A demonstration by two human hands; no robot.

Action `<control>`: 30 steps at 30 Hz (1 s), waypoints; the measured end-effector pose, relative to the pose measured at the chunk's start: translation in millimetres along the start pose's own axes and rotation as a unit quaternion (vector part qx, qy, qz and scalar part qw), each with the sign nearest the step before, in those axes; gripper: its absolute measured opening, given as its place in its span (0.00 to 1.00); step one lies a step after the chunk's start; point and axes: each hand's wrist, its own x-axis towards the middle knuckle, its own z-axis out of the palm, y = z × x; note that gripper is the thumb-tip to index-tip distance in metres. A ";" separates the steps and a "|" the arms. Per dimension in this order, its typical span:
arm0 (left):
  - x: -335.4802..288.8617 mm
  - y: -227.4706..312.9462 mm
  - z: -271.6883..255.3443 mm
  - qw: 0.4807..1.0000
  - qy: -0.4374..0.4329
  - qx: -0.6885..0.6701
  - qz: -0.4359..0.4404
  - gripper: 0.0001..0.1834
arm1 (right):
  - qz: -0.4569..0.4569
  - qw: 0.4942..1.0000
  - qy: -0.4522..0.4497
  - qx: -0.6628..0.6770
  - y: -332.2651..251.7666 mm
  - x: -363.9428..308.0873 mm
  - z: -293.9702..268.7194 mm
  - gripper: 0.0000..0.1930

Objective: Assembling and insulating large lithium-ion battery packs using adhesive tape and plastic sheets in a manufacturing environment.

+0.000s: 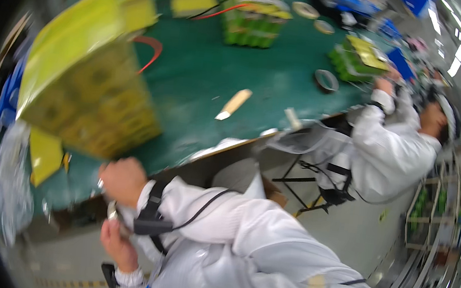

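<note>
A large block wrapped in yellow sheet (86, 90), with rows of round cell shapes faintly showing on its near side, stands tilted in view at the left of the green bench. My right hand (124, 181) is closed just below the block's lower edge; a small shiny bit shows at its fingers, too blurred to name. Lower down, off the bench's front edge, my left hand (119, 247) pinches a small shiny whitish piece (113, 211). A red wire (153, 52) curves out beside the block.
Green cell packs (252, 30) with yellow tops stand farther back on the bench (189, 105). Tape rolls (326, 81) and a cutter-like tan strip (235, 103) lie there. At the right a co-worker in white (396, 140) handles another pack (356, 61). Clear plastic (12, 187) hangs at left.
</note>
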 end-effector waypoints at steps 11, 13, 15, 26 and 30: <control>21.4 13.7 7.7 0.996 -0.017 -0.035 -0.086 0.13 | 0.066 0.982 0.124 -0.123 182.6 -79.3 -181.9 0.15; 25.5 11.5 1.2 0.991 -0.044 -0.036 -0.123 0.13 | 0.060 0.981 0.103 -0.152 212.6 -85.9 -196.3 0.19; 25.8 10.3 7.3 0.992 -0.008 -0.027 -0.121 0.13 | 0.026 0.986 0.036 -0.158 234.6 -86.2 -200.3 0.19; 28.7 12.5 20.2 0.985 0.039 -0.061 -0.155 0.13 | 0.110 0.989 -0.022 -0.094 255.7 -75.5 -225.2 0.10; 31.3 12.1 17.9 0.989 0.021 -0.036 -0.144 0.16 | 0.164 0.986 -0.029 -0.019 258.6 -73.2 -222.7 0.11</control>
